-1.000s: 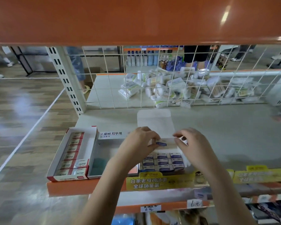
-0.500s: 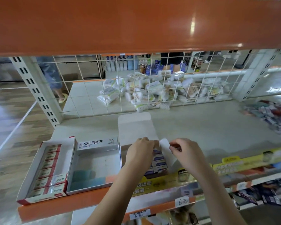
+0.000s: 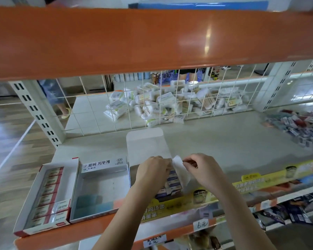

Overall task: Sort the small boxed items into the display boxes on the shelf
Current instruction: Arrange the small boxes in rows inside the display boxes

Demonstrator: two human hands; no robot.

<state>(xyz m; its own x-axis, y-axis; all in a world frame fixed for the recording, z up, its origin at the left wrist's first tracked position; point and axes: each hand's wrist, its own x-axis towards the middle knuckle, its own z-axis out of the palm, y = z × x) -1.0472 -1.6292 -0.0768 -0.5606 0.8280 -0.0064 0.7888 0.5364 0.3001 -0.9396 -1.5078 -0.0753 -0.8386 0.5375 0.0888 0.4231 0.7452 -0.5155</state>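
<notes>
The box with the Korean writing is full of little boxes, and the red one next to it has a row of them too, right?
Not quite. In the head view the box with Korean writing is empty; you can see its bare bottom. The red box to its left does hold a row of little boxes.

Head cam: I've got both hands over the third display box [image 3: 177,179], half full of blue-labelled small boxes [image 3: 173,183]. My left hand [image 3: 153,171] curls over the box's left side; exact grip hidden. My right hand [image 3: 203,168] pinches the white side flap [image 3: 179,166]. Its lid flap [image 3: 145,144] lies open toward the wire grid. To the left: an empty white display box [image 3: 101,192], then a red-trimmed box [image 3: 43,197] with a row of red items. Loose pile of small boxes [image 3: 300,126] far right on the shelf [image 3: 233,141].
</notes>
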